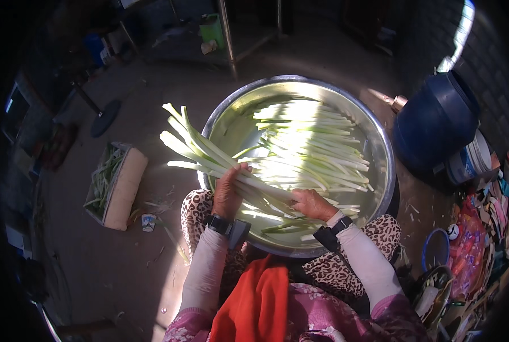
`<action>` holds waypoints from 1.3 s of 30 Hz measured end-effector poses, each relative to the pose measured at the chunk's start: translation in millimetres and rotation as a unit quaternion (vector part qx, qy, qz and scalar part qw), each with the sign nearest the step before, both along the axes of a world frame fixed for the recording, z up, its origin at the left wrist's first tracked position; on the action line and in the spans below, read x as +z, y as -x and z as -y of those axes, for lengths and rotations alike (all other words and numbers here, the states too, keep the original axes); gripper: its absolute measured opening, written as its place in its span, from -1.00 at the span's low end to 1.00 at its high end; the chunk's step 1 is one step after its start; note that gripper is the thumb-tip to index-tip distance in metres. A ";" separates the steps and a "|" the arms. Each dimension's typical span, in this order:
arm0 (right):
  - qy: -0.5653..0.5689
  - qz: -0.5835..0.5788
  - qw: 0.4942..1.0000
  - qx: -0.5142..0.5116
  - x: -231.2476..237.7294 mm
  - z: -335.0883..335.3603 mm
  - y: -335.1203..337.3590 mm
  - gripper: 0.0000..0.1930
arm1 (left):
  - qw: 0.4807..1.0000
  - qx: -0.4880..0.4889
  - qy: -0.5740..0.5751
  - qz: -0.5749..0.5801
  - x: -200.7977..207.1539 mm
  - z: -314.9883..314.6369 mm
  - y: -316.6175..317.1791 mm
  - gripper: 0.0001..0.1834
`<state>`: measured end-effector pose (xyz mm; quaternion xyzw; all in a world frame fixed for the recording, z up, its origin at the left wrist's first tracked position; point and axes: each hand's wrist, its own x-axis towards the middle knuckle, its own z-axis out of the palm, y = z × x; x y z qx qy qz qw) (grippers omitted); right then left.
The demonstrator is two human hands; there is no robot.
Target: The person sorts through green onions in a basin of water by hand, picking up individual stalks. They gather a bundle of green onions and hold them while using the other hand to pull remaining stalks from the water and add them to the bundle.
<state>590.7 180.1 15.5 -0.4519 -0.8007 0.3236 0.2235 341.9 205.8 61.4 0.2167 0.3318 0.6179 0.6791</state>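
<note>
A bundle of green onions (206, 151) lies slantwise across my two hands, its green cut tops pointing to the far left. Around the bundle's middle, my left hand (227, 191) is closed. My right hand (314, 204) grips the whiter end at the right. Beneath is a wide metal basin (386, 165) between my knees, holding water and many more green onions (317, 154) laid side by side. Strong sunlight washes out part of that pile. The bundle's left end sticks out past the basin's rim.
Left on the floor stands a box (130, 188) of green trimmings, with a small paper cup (148, 222) nearby. A dark blue barrel (436, 122) and a white bucket (475, 157) stand right of the basin. Clutter and a red plastic bag (468, 251) lie at lower right.
</note>
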 end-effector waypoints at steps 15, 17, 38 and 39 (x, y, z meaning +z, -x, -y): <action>0.183 -0.012 0.976 -0.119 -16.6 -15.4 -43.8 -0.88 | 0.999 -0.021 -0.012 -0.022 -2.2 -8.1 6.9 -0.61; 0.176 -0.007 0.978 -0.108 -22.5 -14.8 -45.0 -0.87 | 0.999 -0.030 -0.011 -0.036 -0.4 -5.9 5.5 -0.61; 0.247 0.268 0.927 0.091 -80.4 -12.8 -50.7 -0.54 | 0.957 -0.075 -0.015 -0.280 0.5 6.3 -17.7 -0.80; 0.209 0.238 0.945 0.079 -68.1 -17.9 -50.6 -0.58 | 0.956 -0.080 -0.016 -0.282 0.6 5.7 -17.0 -0.80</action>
